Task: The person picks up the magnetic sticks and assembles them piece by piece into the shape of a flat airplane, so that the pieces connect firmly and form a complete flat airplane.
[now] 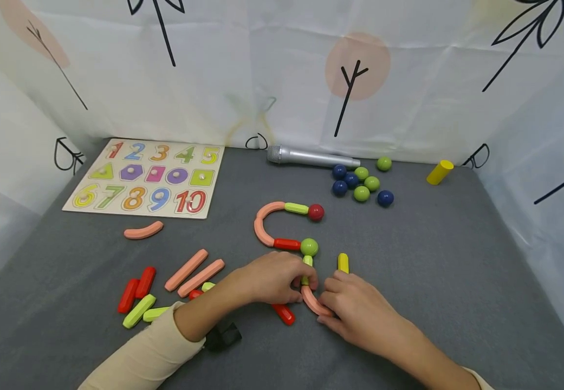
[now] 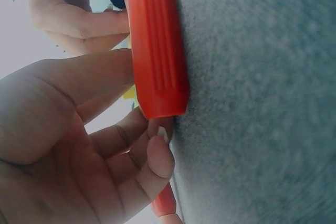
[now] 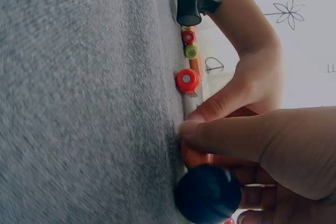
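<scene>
On the grey cloth lies a chain of toy pieces: red ball [image 1: 316, 212], green stick [image 1: 296, 208], two curved pink sticks [image 1: 260, 226], red stick [image 1: 287, 244], green ball [image 1: 309, 247], a shorter-looking green stick [image 1: 308, 261] and another curved pink stick [image 1: 315, 301]. My left hand [image 1: 278, 277] pinches that last green stick where it meets the curved pink stick. My right hand [image 1: 362, 310] grips the curved stick's other end between thumb and fingers. A dark blue ball [image 3: 208, 193] sits by the right fingers in the right wrist view. A loose red stick [image 2: 157, 51] lies before the left hand.
A yellow stick [image 1: 343, 262] lies beyond my right hand. Pink sticks [image 1: 186, 270] and several red and green ones lie left. Behind are a number board [image 1: 215, 179], a microphone [image 1: 311, 156], blue and green balls [image 1: 361, 193] and a yellow cylinder [image 1: 440, 172].
</scene>
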### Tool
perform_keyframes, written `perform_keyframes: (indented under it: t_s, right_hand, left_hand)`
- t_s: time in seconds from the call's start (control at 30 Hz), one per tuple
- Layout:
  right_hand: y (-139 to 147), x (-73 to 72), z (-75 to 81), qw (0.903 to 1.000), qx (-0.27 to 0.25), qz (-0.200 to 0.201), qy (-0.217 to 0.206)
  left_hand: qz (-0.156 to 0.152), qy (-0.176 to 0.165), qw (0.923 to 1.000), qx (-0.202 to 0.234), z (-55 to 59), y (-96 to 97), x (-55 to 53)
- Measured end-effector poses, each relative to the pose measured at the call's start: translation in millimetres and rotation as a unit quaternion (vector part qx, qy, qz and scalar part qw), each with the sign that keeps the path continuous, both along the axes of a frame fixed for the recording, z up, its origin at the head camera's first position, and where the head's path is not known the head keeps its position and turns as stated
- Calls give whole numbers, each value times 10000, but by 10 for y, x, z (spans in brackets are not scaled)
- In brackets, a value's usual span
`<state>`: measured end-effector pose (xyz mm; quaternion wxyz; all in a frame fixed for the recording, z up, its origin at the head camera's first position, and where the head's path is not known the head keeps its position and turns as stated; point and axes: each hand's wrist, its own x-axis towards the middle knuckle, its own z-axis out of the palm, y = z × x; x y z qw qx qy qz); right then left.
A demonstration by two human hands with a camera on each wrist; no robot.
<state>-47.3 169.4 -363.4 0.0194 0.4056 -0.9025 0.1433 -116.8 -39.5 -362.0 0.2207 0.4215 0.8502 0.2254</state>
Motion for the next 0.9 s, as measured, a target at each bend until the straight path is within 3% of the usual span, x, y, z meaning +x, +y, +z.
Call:
perform_keyframes:
  t_s: [0.13,0.37,0.5,0.63,0.9]
  right_hand:
    - [41,9,8,9998,-40,200,53]
    - [121,60,18,9999,-48,109,44]
    - [192,71,11,9997,-194,110,78]
    - [246,80,11,9997,-241,84,61]
    - [272,88,2,9996,-200,183,-64]
  left_hand:
    - [100,71,9997,-187,12,2,13]
    - [228,234,9992,-220,58,-47,56]
    - [511,405,9976,-248,141,-189,148]
    - [488,515,9969,-341,197,-341,279]
    - [375,509,9980,-84,88,-325,394]
